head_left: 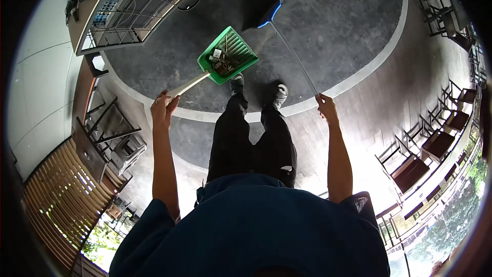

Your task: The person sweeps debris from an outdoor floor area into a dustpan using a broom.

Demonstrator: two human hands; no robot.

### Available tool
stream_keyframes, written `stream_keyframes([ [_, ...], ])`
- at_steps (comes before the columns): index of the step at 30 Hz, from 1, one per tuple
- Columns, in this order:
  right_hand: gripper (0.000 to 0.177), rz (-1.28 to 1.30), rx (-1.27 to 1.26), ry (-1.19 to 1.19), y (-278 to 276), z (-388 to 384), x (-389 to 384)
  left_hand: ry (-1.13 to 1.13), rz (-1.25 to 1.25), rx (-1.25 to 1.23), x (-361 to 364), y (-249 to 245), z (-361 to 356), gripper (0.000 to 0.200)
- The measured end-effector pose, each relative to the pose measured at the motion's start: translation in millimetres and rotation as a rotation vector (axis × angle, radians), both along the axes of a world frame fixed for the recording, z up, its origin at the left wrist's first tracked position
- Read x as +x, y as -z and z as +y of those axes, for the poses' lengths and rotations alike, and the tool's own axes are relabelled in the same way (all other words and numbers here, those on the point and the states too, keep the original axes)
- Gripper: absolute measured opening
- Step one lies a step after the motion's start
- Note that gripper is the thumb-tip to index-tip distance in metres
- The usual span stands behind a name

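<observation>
My left hand [165, 107] is closed around the end of the pale handle of a green dustpan [228, 55], fingers wrapped tight. The pan is raised at a tilt ahead of me, to the left of the middle, just above and beyond my shoes [237, 84]. Scraps of litter [221, 61], pale bits and dark ones, lie in its ribbed tray.

My right hand [326, 106] is closed on the top of the thin handle of a broom [259, 13]. The handle slants away from it, far and to the left, down to a dark broom head with a blue edge. The head rests on the floor [333, 20], just beyond the dustpan and to its right.

The floor is dark concrete with a round patch edged by a pale rim, and I stand right at that rim. At the far left is a wire-frame rack [133, 10]. Dark wooden chairs [435, 143] line the right side.
</observation>
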State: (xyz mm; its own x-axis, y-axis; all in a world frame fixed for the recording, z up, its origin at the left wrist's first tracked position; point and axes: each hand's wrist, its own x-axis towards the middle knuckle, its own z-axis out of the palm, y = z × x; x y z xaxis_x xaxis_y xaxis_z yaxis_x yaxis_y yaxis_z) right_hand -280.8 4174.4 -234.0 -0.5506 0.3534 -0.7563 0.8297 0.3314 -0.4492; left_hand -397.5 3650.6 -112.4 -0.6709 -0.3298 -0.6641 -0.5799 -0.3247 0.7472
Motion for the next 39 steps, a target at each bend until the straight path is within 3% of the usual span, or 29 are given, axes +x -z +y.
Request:
stream_keyframes([
  [4,0.046,-0.059,0.018,0.014,-7.5,0.7,42.5,0.034,-0.005,0.053,-19.8,1.0,-6.9,0.029],
  [10,0.043,-0.186,0.068,0.125,-61.2,-28.9,106.6,0.027,-0.032,0.087,-35.6,2.4,-35.3,0.031],
  [16,0.04,-0.216,0.107,0.156,-114.4,-29.9,101.5,0.123,-0.044,0.026,-57.9,16.9,-35.9,0.031],
  [23,0.037,-0.108,0.536,-0.177,-188.5,15.4,28.4,0.229,-0.072,-0.081,-77.3,36.1,-28.6,0.027],
  [24,0.036,-0.002,0.649,-0.287,-193.9,19.0,17.3,0.231,-0.074,-0.097,-79.9,39.8,-28.1,0.026],
  [28,0.03,0.167,0.883,-0.578,-194.0,19.8,-29.1,0.234,-0.071,-0.14,-85.3,51.8,-25.6,0.025],
  [31,0.024,0.115,1.01,-0.765,-164.9,18.6,-54.7,0.235,-0.072,-0.158,-90.6,61.3,-21.2,0.026],
  [35,0.023,0.002,0.963,-0.847,-135.8,0.6,-64.9,0.26,-0.112,-0.216,-89.1,80.4,-25.5,0.027],
  [39,0.022,0.054,0.923,-0.932,-126.9,-23.4,-54.9,0.311,-0.124,-0.241,-91.3,105.9,-24.3,0.027],
])
